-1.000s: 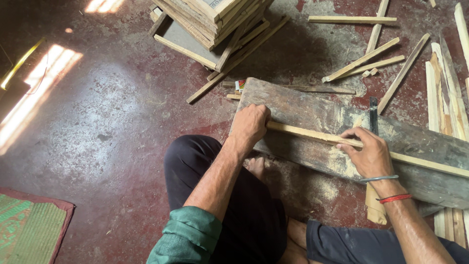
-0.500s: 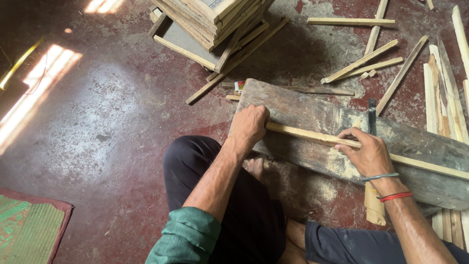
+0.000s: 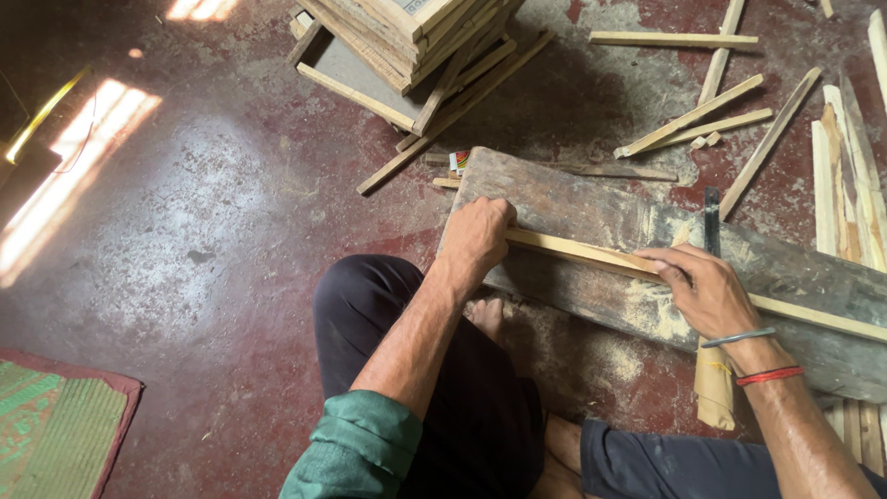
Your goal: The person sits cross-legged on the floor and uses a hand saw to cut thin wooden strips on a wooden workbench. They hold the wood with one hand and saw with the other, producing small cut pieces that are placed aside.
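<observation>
Presently both hands bear on one long pale wooden strip [image 3: 591, 257] lying lengthwise on a dark weathered plank [image 3: 591, 208] on the red floor. The left hand [image 3: 476, 236] is closed over the strip's end, fingers curled down; the right hand [image 3: 707, 291] presses it flat, fingers together. Pale sawdust [image 3: 651, 310] beneath the right hand suggests cutting is under way. Beyond the hands lie loose pale wooden offcuts [image 3: 693, 115] and a stack of wooden frames [image 3: 416, 37], apparently finished pieces.

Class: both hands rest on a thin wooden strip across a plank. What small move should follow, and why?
Probably press the strip flat with the left hand while the right hand steadies it: it lies loose on the sawdusty plank.
</observation>
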